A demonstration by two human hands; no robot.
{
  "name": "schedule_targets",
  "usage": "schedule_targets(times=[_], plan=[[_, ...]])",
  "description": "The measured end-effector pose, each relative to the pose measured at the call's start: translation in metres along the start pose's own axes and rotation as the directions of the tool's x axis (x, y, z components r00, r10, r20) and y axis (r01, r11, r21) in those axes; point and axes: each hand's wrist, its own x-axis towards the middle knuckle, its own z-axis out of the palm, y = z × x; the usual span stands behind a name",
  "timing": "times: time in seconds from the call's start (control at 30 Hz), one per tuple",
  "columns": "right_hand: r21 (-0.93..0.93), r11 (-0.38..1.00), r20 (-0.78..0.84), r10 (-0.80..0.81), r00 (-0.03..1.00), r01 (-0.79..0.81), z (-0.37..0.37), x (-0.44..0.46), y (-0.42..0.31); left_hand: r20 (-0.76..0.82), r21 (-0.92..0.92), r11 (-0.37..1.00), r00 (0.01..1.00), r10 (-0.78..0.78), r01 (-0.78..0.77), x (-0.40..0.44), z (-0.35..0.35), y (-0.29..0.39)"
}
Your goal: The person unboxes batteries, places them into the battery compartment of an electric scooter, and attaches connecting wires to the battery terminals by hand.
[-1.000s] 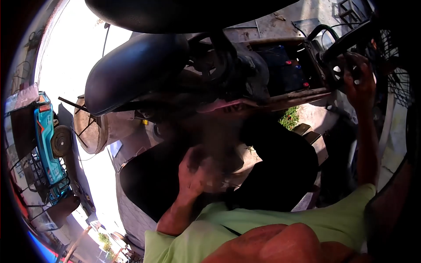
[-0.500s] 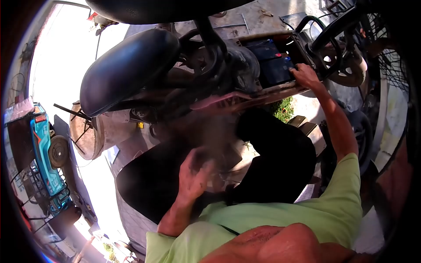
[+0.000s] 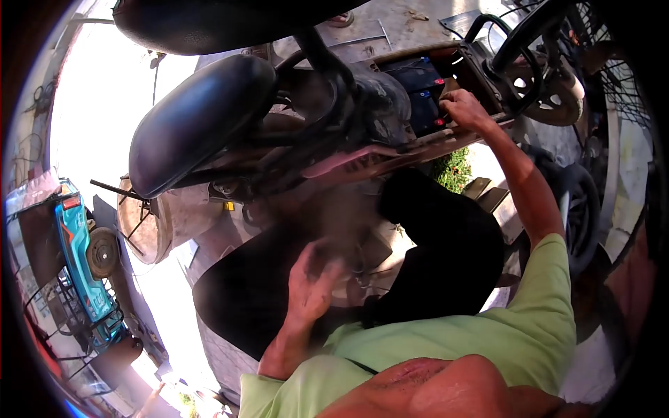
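The footboard compartment of a scooter (image 3: 362,164) is uncovered, and black batteries (image 3: 423,108) with red and blue terminals sit inside. Over the right end of the batteries is my right hand (image 3: 465,109), its fingers pinched together on a small flat brown piece (image 3: 451,86) that stands up above them. Whether that piece is cardboard I cannot tell. My left hand (image 3: 311,284) is low in front of my body by my dark trousers, with its fingers curled. A blurred smudge covers its fingertips, so anything in them is hidden.
A black padded seat (image 3: 202,125) and another dark seat (image 3: 230,28) rise on the scooter's left side. A front wheel (image 3: 547,104) is at the right. Farther left stands a turquoise scooter (image 3: 87,268). Green plants (image 3: 453,169) grow below the footboard.
My right hand has shifted slightly left and up from the battery's edge, and the brown piece now shows at its fingers. A red terminal is uncovered. My left hand stays low.
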Motion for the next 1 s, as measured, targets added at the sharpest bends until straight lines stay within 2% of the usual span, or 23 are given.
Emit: schedule_targets(times=[0.07, 0.1, 0.17, 0.27, 0.33, 0.37, 0.47, 0.5, 0.53, 0.6, 0.63, 0.7, 0.8, 0.93, 0.97, 1.0], plan=[[0.079, 0.997, -0.369, 0.013, 0.929, 0.018, -0.006, 0.019, 0.013, -0.009, -0.023, 1.0, 1.0, -0.002, 0.001, 0.0, -0.001, 0.001], [-0.041, 0.998, -0.566, -0.071, 0.821, 0.057, -0.006, 0.022, 0.012, -0.017, -0.028, 1.0, 1.0, -0.011, 0.011, 0.0, 0.0, 0.002], [0.302, 0.942, -0.477, 0.014, 0.879, 0.149, 0.011, 0.074, 0.053, -0.013, -0.011, 1.0, 1.0, -0.019, 0.019, 0.002, 0.002, 0.001], [0.536, 0.826, -0.267, -0.032, 0.963, 0.176, 0.014, 0.071, 0.042, -0.005, 0.077, 0.997, 1.0, -0.015, 0.015, 0.007, 0.001, -0.002], [0.8, 0.6, -0.098, 0.183, 0.978, -0.032, 0.017, 0.057, 0.015, -0.018, 0.139, 0.99, 0.999, -0.038, 0.041, 0.009, 0.001, -0.001], [0.736, 0.676, -0.087, 0.129, 0.988, -0.023, 0.016, 0.053, 0.017, -0.013, 0.141, 0.989, 0.999, -0.041, 0.043, 0.012, 0.001, 0.0], [0.485, 0.835, -0.095, -0.245, 0.965, 0.26, 0.035, 0.089, 0.05, 0.013, 0.18, 0.983, 0.999, -0.046, 0.043, 0.02, 0.006, 0.003], [0.59, 0.793, 0.043, -0.217, 0.975, 0.151, 0.029, 0.081, 0.034, 0.012, 0.214, 0.976, 0.999, -0.041, 0.038, 0.021, 0.007, 0.005], [0.611, 0.784, 0.052, -0.18, 0.982, 0.111, 0.027, 0.07, 0.019, 0.016, 0.25, 0.968, 0.999, -0.039, 0.034, 0.022, 0.009, 0.006], [0.643, 0.766, 0.075, -0.094, 0.993, 0.024, 0.026, 0.052, 0.004, -0.011, 0.182, 0.982, 0.999, -0.051, 0.052, 0.021, 0.013, -0.001], [0.641, 0.768, 0.078, -0.088, 0.993, 0.018, 0.025, 0.051, 0.009, -0.028, 0.144, 0.988, 0.998, -0.06, 0.063, 0.02, 0.015, -0.004], [0.635, 0.772, 0.091, -0.097, 0.991, 0.017, 0.024, 0.057, 0.008, -0.028, 0.192, 0.98, 0.998, -0.051, 0.055, 0.017, 0.016, -0.004], [0.538, 0.839, 0.003, -0.106, 0.994, 0.088, 0.024, 0.055, -0.001, -0.032, 0.213, 0.977, 0.999, -0.025, 0.031, 0.009, 0.016, -0.005], [0.199, 0.96, -0.161, -0.164, 0.973, 0.195, 0.023, 0.053, -0.005, -0.014, 0.181, 0.983, 0.999, -0.037, 0.039, 0.001, 0.021, 0.009], [0.173, 0.943, -0.273, -0.233, 0.933, 0.286, 0.024, 0.049, -0.005, -0.007, 0.177, 0.983, 0.999, -0.035, 0.036, -0.001, 0.022, 0.007], [0.074, 0.944, -0.272, -0.292, 0.917, 0.323, 0.023, 0.047, -0.008, 0.002, 0.175, 0.984, 0.999, -0.037, 0.036, -0.003, 0.022, 0.004]])
